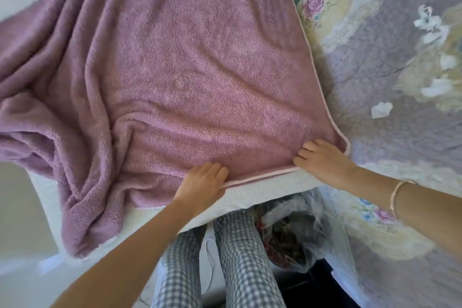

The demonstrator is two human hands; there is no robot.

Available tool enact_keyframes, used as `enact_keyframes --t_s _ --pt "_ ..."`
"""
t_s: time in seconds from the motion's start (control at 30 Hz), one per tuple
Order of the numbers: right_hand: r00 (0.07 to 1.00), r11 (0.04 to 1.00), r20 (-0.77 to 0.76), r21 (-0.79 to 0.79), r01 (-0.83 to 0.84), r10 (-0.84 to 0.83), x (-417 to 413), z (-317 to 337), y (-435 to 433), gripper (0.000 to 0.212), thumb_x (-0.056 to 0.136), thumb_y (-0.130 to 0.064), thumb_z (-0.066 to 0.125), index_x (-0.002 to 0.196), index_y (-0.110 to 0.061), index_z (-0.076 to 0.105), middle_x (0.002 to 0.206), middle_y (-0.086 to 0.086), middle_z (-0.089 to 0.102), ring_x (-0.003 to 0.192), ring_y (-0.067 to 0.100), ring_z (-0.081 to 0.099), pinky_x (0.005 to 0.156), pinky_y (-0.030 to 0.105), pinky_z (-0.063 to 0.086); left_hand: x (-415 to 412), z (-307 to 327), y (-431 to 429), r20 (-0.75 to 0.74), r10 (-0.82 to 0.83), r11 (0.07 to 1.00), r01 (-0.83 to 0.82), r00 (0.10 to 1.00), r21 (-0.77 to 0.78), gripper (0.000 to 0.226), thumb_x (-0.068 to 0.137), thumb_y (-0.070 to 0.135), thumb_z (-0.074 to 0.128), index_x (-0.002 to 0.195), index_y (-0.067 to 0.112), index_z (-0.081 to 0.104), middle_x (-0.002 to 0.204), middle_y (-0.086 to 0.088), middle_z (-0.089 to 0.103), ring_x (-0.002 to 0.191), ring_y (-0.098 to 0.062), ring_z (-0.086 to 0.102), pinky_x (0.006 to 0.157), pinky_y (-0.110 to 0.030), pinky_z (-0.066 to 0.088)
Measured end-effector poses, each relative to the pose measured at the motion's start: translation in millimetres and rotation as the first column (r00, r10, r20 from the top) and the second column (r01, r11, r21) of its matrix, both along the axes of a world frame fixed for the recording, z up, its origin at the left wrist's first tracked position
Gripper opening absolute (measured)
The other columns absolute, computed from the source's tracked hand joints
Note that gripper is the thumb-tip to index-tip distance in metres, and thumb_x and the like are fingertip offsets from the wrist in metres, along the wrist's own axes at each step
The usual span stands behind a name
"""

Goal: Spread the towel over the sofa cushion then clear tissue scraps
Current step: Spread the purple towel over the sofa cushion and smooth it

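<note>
Checked grey-and-white trousers (232, 257) nearest, at the bottom edge, beside a crumpled clear plastic bag (295, 227) just to the right. Farther in, both palms down on the near hem of the mauve fleece towel (175, 70): left hand (202, 182) flat, fingers together, pressing the pale piped edge onto the white waffle-textured sofa cushion (262, 190); right hand (322, 160) flat near the right corner, fingers slightly curled, gold bangle (397, 195) on the wrist. No pinch visible, only pressure.

Right half of the towel fairly smooth; left half bunched in deep soft folds and hanging off the near-left cushion corner. Best done, likely, by anchoring the right corner and sweeping leftward to draw out that slack, keeping the hem parallel to the cushion edge. Plush pile, apt to cling and drag.

White tissue scraps (430, 25) scattered well to the right on the quilted floral cover (375, 70), lilac and cream, untouched.
</note>
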State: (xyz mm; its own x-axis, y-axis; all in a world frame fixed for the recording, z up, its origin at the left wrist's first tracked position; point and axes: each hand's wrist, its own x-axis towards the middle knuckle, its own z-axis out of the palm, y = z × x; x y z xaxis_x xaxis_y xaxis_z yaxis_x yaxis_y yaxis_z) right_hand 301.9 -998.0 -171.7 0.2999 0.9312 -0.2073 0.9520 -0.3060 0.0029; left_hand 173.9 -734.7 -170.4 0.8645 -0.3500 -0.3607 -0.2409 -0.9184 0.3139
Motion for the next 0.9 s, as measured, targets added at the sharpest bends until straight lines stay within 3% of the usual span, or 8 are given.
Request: enact_keyframes --t_s 0.1,0.27,0.4,0.5,0.57,0.67,0.8,0.9 --pt "0.999 0.999 -0.041 -0.028 -0.016 0.015 -6 7 -12 0.024 0.054 -0.006 0.043 0.053 -0.016 0.065 0.045 -0.004 0.055 0.047 0.018 0.058 0.059 0.025 0.027 -22 1 19 0.066 0.016 0.999 -0.014 0.998 -0.045 0.029 0.046 0.019 0.087 0.061 0.016 0.062 0.052 0.004 0.058 0.043 -0.014 0.056 0.039 -0.017 0.042" --pt "0.992 0.974 -0.027 -0.191 0.119 -0.126 -19 10 5 0.008 0.051 -0.004 0.066 0.05 -0.011 0.063 0.044 0.0 0.056 0.045 0.02 0.059 0.06 0.03 0.026 -57 4 2 0.039 0.055 0.995 -0.051 0.998 -0.082 0.016 0.063 0.019 0.075 0.058 0.017 0.06 0.05 0.005 0.056 0.04 -0.012 0.055 0.032 -0.015 0.036" --pt "0.978 0.975 -0.081 -0.13 0.179 -0.191 -60 7 52 0.059 0.042 -0.035 0.085 0.082 -0.013 0.048 0.069 0.003 0.063 0.063 0.024 0.061 0.067 0.034 0.033 -58 3 -3 0.038 0.224 0.971 -0.22 0.974 -0.095 0.027 0.075 0.028 0.041 0.059 0.018 0.06 0.053 0.006 0.056 0.043 -0.01 0.055 0.032 -0.015 0.035" --pt "0.992 0.992 -0.104 0.093 0.086 -0.077 -89 3 107 0.009 0.068 -0.02 0.06 0.075 -0.017 0.056 0.062 -0.002 0.06 0.058 0.019 0.059 0.063 0.028 0.035 -55 4 -1 0.117 0.254 0.966 -0.245 0.96 -0.083 0.017 0.073 0.029 0.048 0.065 0.018 0.058 0.057 0.004 0.056 0.048 -0.013 0.056 0.038 -0.019 0.038" --pt "0.99 0.99 -0.137 0.135 0.039 -0.02 -95 0 137 0.019 0.071 -0.013 0.047 0.059 -0.018 0.061 0.052 -0.003 0.056 0.051 0.017 0.058 0.059 0.026 0.032 -61 2 10 0.123 0.257 0.966 -0.257 0.958 -0.02 0.02 0.062 0.028 0.069 0.07 0.017 0.054 0.059 0.002 0.057 0.052 -0.017 0.057 0.045 -0.022 0.043" --pt "0.979 0.999 -0.2 0.045 -0.03 0.038 -92 1 141 0.029 0.064 -0.012 0.039 0.054 -0.02 0.065 0.049 -0.006 0.058 0.048 0.015 0.059 0.048 0.02 0.043 -78 -1 36 0.088 0.312 0.933 -0.323 0.946 0.162 0.041 0.034 0.024 0.086 0.067 0.017 0.063 0.061 0.001 0.06 0.054 -0.019 0.059 0.048 -0.026 0.046" --pt "0.962 0.984 -0.272 -0.155 -0.083 0.038 -88 12 124 0.032 0.057 -0.016 0.036 0.05 -0.022 0.067 0.044 -0.01 0.058 0.043 0.011 0.058 0.043 0.014 0.042 -107 4 74 0.117 0.409 0.872 -0.426 0.905 0.24 0.038 0.033 0.01 0.085 0.063 0.013 0.062 0.059 -0.003 0.059 0.051 -0.024 0.059 0.047 -0.029 0.047" --pt "0.966 0.956 -0.255 -0.289 -0.038 -0.039 -96 25 142 0.009 0.041 -0.019 0.068 0.05 -0.019 0.067 0.045 -0.007 0.06 0.044 0.014 0.06 0.044 0.019 0.046 -130 6 104 0.114 0.544 0.802 -0.555 0.831 0.219 0.04 0.032 0.002 0.085 0.064 0.009 0.062 0.06 -0.006 0.061 0.051 -0.026 0.062 0.042 -0.028 0.048"
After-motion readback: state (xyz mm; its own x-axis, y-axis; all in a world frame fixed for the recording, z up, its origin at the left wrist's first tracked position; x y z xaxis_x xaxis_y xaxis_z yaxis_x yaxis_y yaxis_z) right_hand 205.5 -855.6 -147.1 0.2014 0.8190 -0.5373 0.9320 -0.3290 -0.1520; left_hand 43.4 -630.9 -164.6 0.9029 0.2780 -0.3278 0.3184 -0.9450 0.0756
